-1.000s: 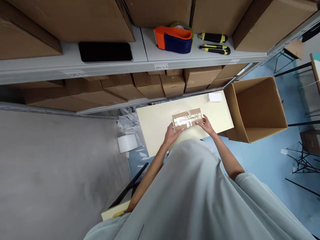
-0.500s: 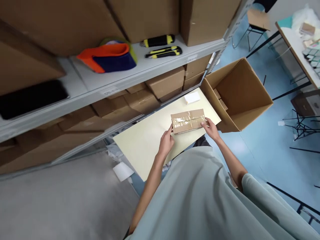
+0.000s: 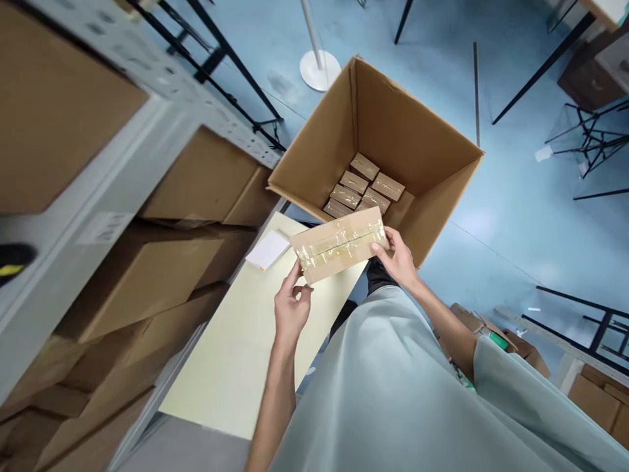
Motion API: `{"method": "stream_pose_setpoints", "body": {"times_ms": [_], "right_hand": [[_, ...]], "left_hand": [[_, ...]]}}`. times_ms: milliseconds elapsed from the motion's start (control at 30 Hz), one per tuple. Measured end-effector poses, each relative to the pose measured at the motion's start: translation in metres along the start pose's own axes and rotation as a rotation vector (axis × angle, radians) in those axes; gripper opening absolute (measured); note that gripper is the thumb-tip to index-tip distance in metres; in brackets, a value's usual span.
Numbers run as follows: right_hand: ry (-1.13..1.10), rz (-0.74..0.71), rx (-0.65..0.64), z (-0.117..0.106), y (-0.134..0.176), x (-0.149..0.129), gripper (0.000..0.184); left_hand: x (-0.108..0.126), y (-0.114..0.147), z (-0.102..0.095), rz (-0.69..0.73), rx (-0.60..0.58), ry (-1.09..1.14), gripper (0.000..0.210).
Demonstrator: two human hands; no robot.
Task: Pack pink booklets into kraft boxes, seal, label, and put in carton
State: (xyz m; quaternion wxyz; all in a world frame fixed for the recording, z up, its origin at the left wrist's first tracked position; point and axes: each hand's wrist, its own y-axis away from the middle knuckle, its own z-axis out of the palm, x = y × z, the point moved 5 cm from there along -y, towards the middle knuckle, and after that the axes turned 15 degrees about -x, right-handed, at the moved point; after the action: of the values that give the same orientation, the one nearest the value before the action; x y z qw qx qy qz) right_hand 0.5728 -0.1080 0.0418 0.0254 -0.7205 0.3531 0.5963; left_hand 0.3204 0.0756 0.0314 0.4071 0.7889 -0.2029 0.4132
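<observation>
A flat cardboard box (image 3: 339, 246) with shiny clear tape across its top is held between my two hands. My right hand (image 3: 399, 261) grips its right end, thumb on top. At the lower left corner, my left hand (image 3: 291, 303) has thumb and finger closed on the edge. Just beyond the held box stands a large open carton (image 3: 413, 118). Several small taped boxes (image 3: 388, 187) lie inside on its floor, partly hidden by the held box. Under my hands is a pale yellow board (image 3: 221, 367), with a white box (image 3: 268, 250) on it.
Shelving (image 3: 147, 144) packed with brown cartons (image 3: 196, 177) runs along the left. A white round stand base (image 3: 320, 70) and black metal legs (image 3: 236, 59) are on the blue floor behind the large carton. More cartons (image 3: 597, 400) sit at the lower right.
My view has swung right, toward the large carton, showing the boxes inside. Both hands have carried the taped box from over the board to the carton's near edge.
</observation>
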Motion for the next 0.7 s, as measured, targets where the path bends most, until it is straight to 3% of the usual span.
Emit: {"method": "stream_pose_setpoints", "body": {"times_ms": [133,267,367,500,600,700], "right_hand": [[-0.063,0.068,0.121,-0.061,-0.022,0.032,0.073],[-0.113,0.103,0.209,-0.102,-0.04,0.081,0.074],[-0.097,0.132,0.27,-0.133,-0.054,0.119,0.067],[-0.025,0.239,0.301,-0.168,-0.068,0.161,0.057],[0.019,0.359,0.298,-0.173,-0.069,0.186,0.055],[0.039,0.519,0.293,-0.157,-0.062,0.206,0.055]], "left_hand": [[0.053,-0.072,0.04,0.042,-0.139,-0.09,0.082],[0.077,-0.141,0.089,0.111,-0.31,-0.101,0.085],[0.072,-0.186,0.137,0.115,-0.415,-0.015,0.087],[0.047,-0.226,0.195,0.024,-0.428,0.121,0.087],[0.027,-0.239,0.221,-0.054,-0.423,0.177,0.083],[0.01,-0.245,0.228,-0.086,-0.433,0.168,0.081]]}}
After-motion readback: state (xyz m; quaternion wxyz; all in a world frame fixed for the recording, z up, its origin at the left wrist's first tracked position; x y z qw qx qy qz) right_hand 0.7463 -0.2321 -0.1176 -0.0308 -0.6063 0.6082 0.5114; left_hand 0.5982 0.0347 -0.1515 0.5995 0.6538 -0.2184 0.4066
